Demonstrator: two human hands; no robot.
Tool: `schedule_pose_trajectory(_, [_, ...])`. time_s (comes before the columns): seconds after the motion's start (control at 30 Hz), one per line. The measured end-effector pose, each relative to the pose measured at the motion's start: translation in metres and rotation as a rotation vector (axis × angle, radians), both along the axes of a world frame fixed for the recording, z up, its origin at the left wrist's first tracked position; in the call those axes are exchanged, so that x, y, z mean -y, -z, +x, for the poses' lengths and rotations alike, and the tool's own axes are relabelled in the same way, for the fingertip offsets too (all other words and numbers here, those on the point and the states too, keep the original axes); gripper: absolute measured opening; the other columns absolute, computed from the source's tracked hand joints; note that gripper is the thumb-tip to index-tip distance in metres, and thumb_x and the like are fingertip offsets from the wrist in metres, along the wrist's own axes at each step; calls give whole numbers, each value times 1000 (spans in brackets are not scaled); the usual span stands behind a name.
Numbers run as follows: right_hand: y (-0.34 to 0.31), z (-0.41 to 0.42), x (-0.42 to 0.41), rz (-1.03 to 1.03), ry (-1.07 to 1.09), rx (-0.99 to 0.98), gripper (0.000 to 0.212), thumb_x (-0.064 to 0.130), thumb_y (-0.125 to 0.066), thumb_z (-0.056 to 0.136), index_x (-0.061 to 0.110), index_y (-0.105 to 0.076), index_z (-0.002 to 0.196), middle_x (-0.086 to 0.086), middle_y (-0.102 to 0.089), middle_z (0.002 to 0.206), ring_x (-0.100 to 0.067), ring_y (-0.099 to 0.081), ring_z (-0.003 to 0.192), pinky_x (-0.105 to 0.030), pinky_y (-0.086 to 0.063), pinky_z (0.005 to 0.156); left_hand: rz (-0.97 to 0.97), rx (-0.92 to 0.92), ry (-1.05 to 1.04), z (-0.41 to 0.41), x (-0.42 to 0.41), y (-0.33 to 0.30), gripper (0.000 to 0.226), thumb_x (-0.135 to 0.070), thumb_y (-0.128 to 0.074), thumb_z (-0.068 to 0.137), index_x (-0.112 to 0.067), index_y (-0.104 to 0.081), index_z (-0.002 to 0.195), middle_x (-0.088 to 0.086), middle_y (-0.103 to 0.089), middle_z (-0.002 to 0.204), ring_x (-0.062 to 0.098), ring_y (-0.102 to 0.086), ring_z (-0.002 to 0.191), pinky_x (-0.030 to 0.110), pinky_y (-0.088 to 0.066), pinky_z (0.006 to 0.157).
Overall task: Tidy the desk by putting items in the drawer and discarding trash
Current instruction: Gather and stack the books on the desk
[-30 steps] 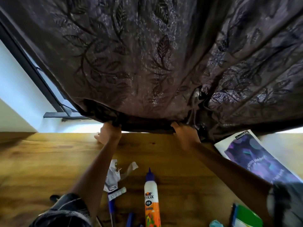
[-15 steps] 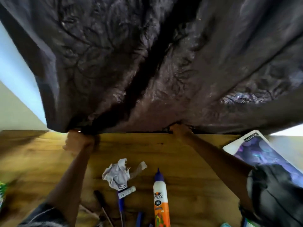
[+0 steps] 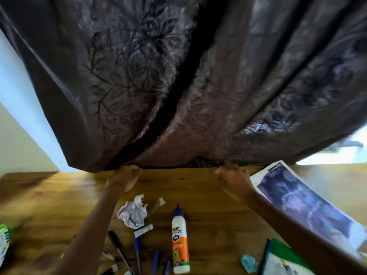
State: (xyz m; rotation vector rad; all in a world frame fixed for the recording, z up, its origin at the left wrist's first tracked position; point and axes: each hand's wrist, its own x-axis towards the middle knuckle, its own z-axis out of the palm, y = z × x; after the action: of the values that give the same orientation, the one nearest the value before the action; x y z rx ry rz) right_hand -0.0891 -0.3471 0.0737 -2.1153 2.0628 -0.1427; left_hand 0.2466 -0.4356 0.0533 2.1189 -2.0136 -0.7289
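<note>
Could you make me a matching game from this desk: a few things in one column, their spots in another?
Things:
1. glue bottle
2. crumpled paper
3. magazine
4. curtain

Places:
A. desk's right side
B. hanging behind the desk
C. just left of the glue
D. desk's middle, cap pointing at the curtain

Pairs: 1-D, 2-C, 3-A, 4-B
</note>
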Motion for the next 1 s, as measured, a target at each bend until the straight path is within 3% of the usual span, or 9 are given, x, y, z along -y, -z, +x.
schedule_pose_trajectory(0.07, [-7, -14, -34, -41, 37, 58, 32, 29, -38, 93, 28, -56, 119, 2, -47, 135, -24, -40, 124, -40, -36, 97, -89, -15, 75, -27, -25, -13, 31, -43, -38, 95, -27, -61, 109, 6, -64, 116, 28, -59, 106, 41, -46, 94])
schedule_pose_trajectory(0.13, [-13, -27, -64, -81, 94, 89, 29, 28, -43, 94, 27, -55, 120, 4, -47, 134, -21, -43, 121, -41, -37, 95, -140, -97, 139, -62, -55, -24, 32, -41, -44, 96, -23, -59, 118, 6, -65, 116, 25, -60, 106, 38, -47, 92])
schedule_pose_trajectory(0.27, [-25, -61, -120, -112, 197, 173, 45, 42, -37, 89, 26, -50, 129, 0, -47, 137, -24, -41, 125, -40, -32, 100, -140, -165, 287, -148, -115, -37, 44, -43, -50, 93, -25, -48, 134, 5, -62, 124, 23, -60, 107, 32, -47, 88])
schedule_pose_trajectory(0.37, [-29, -92, -154, -151, 236, 195, 41, 34, -49, 91, 24, -49, 131, -2, -47, 137, -25, -39, 128, -40, -32, 100, -132, -201, 385, -208, -153, -36, 46, -43, -51, 93, -27, -46, 136, 3, -55, 133, 22, -55, 116, 32, -44, 94])
schedule_pose_trajectory(0.47, [-33, -128, -194, -187, 257, 172, 39, 34, -49, 87, 27, -52, 125, 1, -49, 133, -25, -41, 125, -40, -35, 94, -117, -238, 453, -266, -189, -32, 46, -39, -53, 92, -24, -47, 135, 3, -49, 139, 21, -47, 125, 30, -39, 101])
schedule_pose_trajectory(0.67, [-20, -203, -271, -231, 298, 248, 33, 30, -53, 78, 23, -64, 108, -5, -63, 111, -32, -58, 104, -40, -45, 83, -69, -183, 532, -369, -222, -31, 55, -39, -56, 90, -20, -41, 139, 7, -42, 143, 26, -48, 123, 30, -40, 98])
schedule_pose_trajectory(0.8, [-10, -232, -307, -227, 308, 228, 29, 29, -55, 86, 27, -59, 114, 4, -59, 120, -23, -53, 114, -35, -39, 83, -178, -106, 531, -430, -242, -37, 60, -43, -53, 90, -18, -35, 142, 8, -40, 146, 27, -41, 131, 36, -35, 104])
schedule_pose_trajectory(1.0, [15, -274, -353, -162, 418, 182, 45, 31, -56, 82, 18, -55, 125, -7, -49, 138, -31, -45, 125, -45, -37, 98, -205, -96, 652, -502, -316, -1, 68, -44, -52, 90, -15, -27, 146, 6, -20, 157, 22, -20, 143, 41, -19, 116])
